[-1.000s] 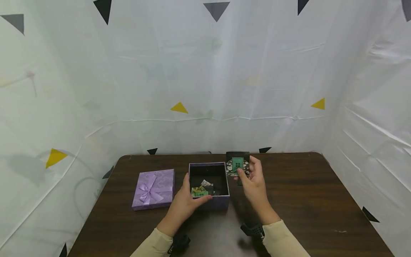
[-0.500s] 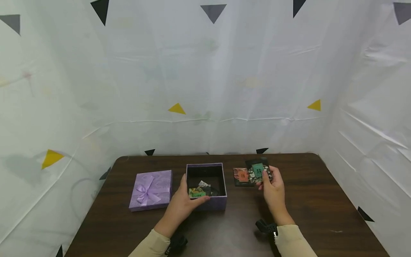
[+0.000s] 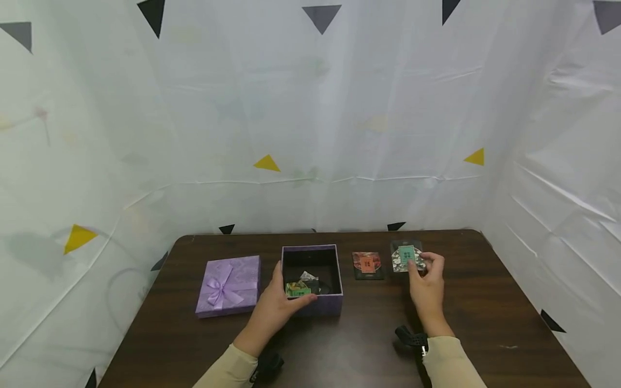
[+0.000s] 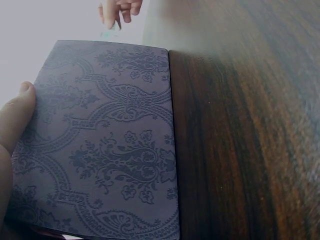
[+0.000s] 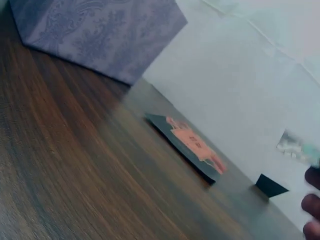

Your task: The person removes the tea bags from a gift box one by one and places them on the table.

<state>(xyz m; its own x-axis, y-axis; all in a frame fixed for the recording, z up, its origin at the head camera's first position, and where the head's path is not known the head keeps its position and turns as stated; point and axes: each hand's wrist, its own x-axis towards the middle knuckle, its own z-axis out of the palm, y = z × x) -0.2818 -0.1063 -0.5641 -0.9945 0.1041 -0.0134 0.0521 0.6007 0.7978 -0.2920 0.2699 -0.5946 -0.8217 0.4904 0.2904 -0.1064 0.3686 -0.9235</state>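
My left hand (image 3: 274, 310) holds a purple patterned box (image 3: 327, 307) at its near left corner, thumb along the front wall and fingers at the left side. In the left wrist view the thumb (image 4: 20, 115) lies against the embossed box wall (image 4: 110, 140). Inside the box lies a yellow-green packet (image 3: 297, 290) beside other small dark and white pieces. My right hand (image 3: 429, 288) pinches a small flat dark packet with a green label (image 3: 406, 256) by its right edge. To its left, a dark packet with an orange label (image 3: 367, 265) lies flat on the table.
A lilac box lid (image 3: 233, 285) with a ribbon bow lies left of the box. All of it stands on a dark wooden table (image 3: 485, 312), whose far edge is close behind the packets. White curtains (image 3: 310, 108) with printed triangles surround the table.
My right hand has carried the green-labelled packet rightward, away from the box. The orange-labelled packet, first hidden behind it, now shows on the table. My left hand keeps its hold on the box.
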